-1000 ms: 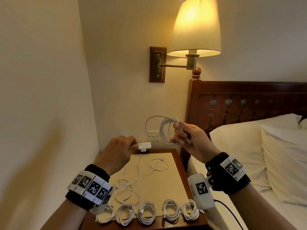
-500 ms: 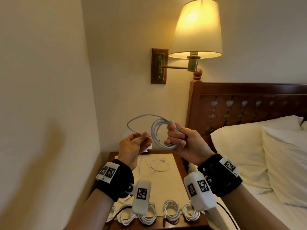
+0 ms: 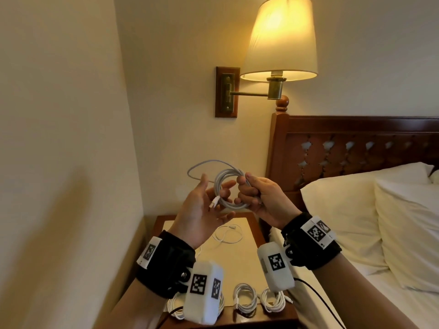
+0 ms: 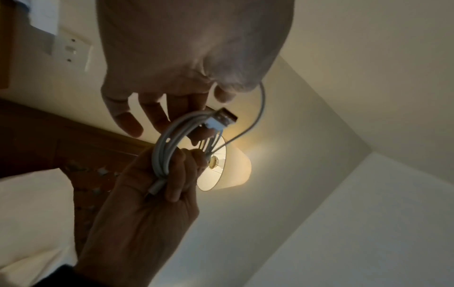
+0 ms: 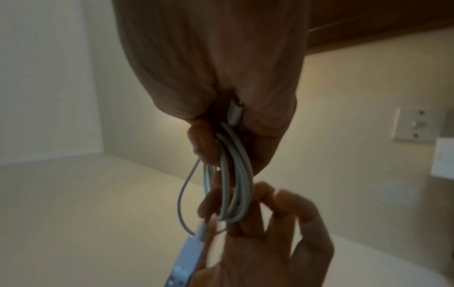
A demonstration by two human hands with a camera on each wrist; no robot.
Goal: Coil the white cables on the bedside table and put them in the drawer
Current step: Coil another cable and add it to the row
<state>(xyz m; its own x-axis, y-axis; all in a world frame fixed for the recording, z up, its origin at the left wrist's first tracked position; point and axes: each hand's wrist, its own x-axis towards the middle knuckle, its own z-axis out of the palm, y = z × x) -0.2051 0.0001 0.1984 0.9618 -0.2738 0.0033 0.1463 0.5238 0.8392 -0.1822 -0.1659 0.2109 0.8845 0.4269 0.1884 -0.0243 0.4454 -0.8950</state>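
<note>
My right hand (image 3: 248, 192) grips a white cable coil (image 3: 228, 186) at chest height above the bedside table (image 3: 255, 224). My left hand (image 3: 209, 200) is palm up beside it, fingers spread and touching the coil. The cable's USB plug (image 3: 215, 202) lies against those fingers, and a loose loop (image 3: 202, 163) arcs over the thumb. The left wrist view shows the plug (image 4: 222, 118) at the left fingertips and the right hand (image 4: 152, 194) fisted round the coil (image 4: 167, 147). The right wrist view shows the coil (image 5: 236, 174) running from fist to left fingers (image 5: 270, 203). No drawer is in view.
One uncoiled white cable (image 3: 228, 235) lies on the table's tan mat. Coiled cables (image 3: 244, 299) (image 3: 273, 301) sit in a row at the table's front edge, partly behind my wrist cameras. A lit wall lamp (image 3: 281, 39) hangs above; the bed and pillows (image 3: 356, 205) are at the right, a wall at the left.
My left hand rose from the table to the coil, first pinching the loose end, then turned palm up and opened. The free loop has shrunk. The right hand has kept its grip.
</note>
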